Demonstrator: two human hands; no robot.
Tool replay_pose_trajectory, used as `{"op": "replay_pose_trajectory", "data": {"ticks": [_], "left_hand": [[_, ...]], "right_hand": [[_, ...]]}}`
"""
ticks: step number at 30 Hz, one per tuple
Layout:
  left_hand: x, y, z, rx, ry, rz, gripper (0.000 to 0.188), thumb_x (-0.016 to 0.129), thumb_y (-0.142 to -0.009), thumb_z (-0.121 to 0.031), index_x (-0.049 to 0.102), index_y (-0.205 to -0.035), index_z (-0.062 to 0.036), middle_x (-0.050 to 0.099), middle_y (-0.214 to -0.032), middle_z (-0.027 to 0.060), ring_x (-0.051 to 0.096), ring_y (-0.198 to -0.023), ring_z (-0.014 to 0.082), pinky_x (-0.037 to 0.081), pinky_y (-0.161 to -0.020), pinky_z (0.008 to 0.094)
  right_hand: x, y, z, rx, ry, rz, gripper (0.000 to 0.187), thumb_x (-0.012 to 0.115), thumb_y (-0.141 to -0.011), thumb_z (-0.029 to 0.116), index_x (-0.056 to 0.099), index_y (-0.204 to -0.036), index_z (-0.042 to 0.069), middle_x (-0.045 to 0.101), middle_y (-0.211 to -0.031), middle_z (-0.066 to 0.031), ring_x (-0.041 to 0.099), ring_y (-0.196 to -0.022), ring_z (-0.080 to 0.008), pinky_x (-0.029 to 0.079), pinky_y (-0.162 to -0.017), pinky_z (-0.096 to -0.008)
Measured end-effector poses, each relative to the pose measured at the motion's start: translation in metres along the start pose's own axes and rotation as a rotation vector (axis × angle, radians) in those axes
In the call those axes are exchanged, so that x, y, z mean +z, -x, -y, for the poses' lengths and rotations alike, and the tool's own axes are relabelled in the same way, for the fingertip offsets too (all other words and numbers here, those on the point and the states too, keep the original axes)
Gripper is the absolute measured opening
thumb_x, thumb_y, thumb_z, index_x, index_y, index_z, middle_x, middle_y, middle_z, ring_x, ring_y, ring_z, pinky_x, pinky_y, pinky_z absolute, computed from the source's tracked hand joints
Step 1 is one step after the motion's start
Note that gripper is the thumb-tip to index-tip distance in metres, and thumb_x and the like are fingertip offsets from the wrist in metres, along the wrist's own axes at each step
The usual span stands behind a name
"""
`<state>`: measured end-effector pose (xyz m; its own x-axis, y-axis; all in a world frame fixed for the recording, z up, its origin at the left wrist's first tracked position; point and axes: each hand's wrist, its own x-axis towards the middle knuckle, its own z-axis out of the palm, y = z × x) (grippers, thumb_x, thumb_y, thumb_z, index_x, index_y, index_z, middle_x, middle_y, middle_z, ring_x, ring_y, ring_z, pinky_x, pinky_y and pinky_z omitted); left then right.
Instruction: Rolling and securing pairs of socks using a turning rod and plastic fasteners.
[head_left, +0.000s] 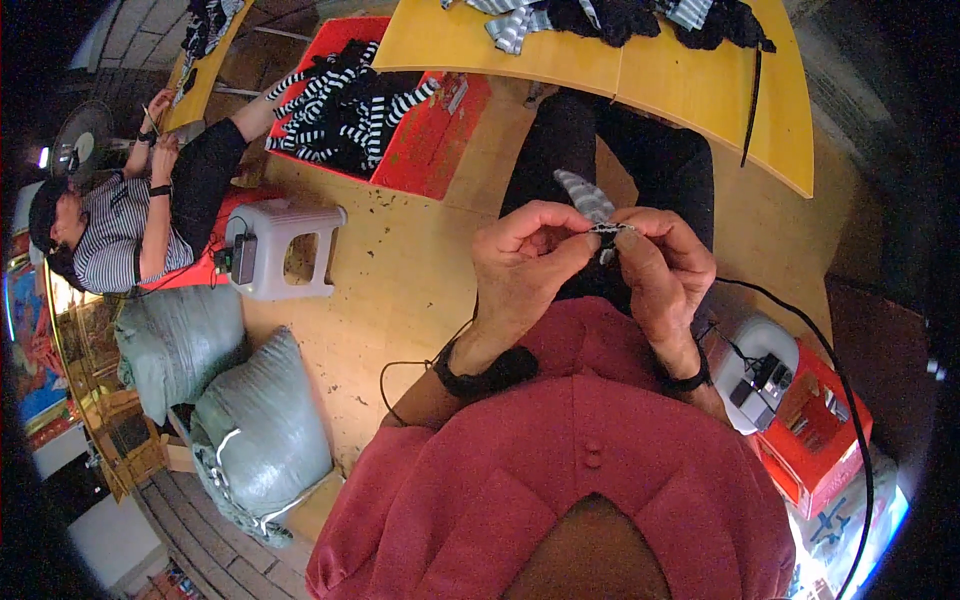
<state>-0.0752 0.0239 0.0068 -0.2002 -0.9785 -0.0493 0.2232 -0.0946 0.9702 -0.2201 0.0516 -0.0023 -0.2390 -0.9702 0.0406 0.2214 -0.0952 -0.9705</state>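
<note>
Head view: left hand (525,255) and right hand (662,265), fingertips nearly together, pinch one striped cloth (588,197). One black strap (751,108) reaches the worktop's (690,95) near edge, by its right corner.

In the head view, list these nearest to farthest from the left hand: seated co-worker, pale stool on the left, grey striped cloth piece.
Measured from the left hand:
1. Grey striped cloth piece: at its fingertips, pinched between both hands.
2. Pale stool: on the floor, off to the left.
3. Seated co-worker: beyond the stool, at far left.
</note>
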Motion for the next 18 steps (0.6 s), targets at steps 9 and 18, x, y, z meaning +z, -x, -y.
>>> {"op": "replay_pose_trajectory", "data": {"ticks": [9,18], "left_hand": [[-0.003,-0.008,-0.004,-0.050,0.113,-0.128,0.016,0.063,-0.076,0.005,0.058,-0.090,-0.0014,0.061,-0.080,0.0022,0.052,-0.064,0.0034,0.042,-0.053,0.0164],[-0.021,-0.009,-0.014,-0.346,0.713,0.092,0.025,0.064,-0.072,0.007,0.053,-0.091,-0.0050,0.059,-0.077,0.0031,0.044,-0.051,0.0051,0.031,-0.043,0.0178]], "right_hand": [[0.013,0.004,-0.011,-0.141,0.285,0.042,0.006,0.062,-0.077,-0.001,0.060,-0.083,0.000,0.063,-0.078,-0.0048,0.056,-0.069,-0.0075,0.047,-0.062,-0.0226],[0.021,-0.006,-0.009,0.043,0.117,-0.015,0.003,0.060,-0.079,0.002,0.060,-0.082,0.000,0.059,-0.076,0.0014,0.050,-0.068,-0.0036,0.041,-0.060,-0.0190]]}}
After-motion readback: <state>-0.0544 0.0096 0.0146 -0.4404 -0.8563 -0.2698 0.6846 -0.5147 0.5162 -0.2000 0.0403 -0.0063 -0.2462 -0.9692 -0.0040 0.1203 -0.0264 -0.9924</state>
